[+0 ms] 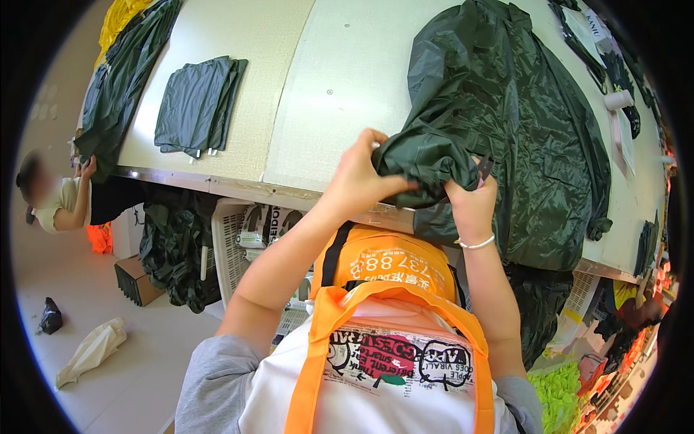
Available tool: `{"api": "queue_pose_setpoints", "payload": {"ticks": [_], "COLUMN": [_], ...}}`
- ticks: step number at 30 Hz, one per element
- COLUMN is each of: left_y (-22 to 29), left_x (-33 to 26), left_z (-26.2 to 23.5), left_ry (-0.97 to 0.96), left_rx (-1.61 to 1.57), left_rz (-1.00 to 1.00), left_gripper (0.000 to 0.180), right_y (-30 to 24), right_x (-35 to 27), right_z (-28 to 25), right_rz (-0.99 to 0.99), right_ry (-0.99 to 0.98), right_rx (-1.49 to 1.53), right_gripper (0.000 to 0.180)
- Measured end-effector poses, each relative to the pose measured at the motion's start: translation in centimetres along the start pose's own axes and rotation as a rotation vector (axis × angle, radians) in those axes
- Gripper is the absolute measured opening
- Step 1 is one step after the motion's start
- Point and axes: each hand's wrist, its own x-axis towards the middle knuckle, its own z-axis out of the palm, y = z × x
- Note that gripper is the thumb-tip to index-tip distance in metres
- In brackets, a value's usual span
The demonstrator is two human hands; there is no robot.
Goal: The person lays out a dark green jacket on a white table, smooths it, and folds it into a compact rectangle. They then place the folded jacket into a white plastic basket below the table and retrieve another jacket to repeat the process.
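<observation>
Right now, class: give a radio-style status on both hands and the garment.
Left hand and right hand both gripping bunched dark green garment at table edge. Nothing blocking.

We look down from a single head-worn fisheye camera, close above our own chest and raised forearms, facing forward over the near edge of the pale surface (289,87). Straight edges bow toward the dark round rim, and the floor (108,304) shows at lower left.
</observation>
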Motion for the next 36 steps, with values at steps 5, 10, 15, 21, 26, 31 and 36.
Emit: {"api": "queue_pose_setpoints", "payload": {"ticks": [5, 10, 15, 21, 26, 31, 36], "left_y": [-3.0, 0.9, -1.6, 1.3, 0.4, 0.5, -0.1], "left_x": [5.0, -0.2, -0.9, -1.8, -1.5, -2.1, -2.2], "left_z": [-0.8, 0.8, -0.5, -0.5, -0.2, 0.0, -0.2], "left_ry": [0.585, 0.365, 0.497, 0.521, 0.425, 0.377, 0.362], "left_rx": [0.261, 0.077, 0.235, 0.388, 0.396, 0.363, 0.344], "left_rz": [0.256, 0.565, 0.519, 0.893, 0.939, 1.029, 1.117], "left_gripper": [0.029, 0.024, 0.022, 0.037, 0.029, 0.028, 0.027], "right_y": [-1.8, -3.2, -0.3, -2.1, -2.1, -2.9, -3.8], "right_x": [-3.3, -1.9, 0.7, -2.5, -3.6, -4.2, -5.4], "right_z": [2.0, 0.3, -4.9, -1.5, -1.8, -0.5, -0.5], "right_rz": [-0.383, -0.329, -0.526, -0.386, -0.436, -0.535, -0.086], "right_ry": [-0.226, -0.054, 0.246, 0.096, 0.008, -0.038, -0.219], "right_rx": [-0.336, -0.436, -0.401, -0.388, -0.483, -0.496, -0.123], "right_gripper": [0.025, 0.027, 0.026, 0.025, 0.028, 0.031, 0.033]}}
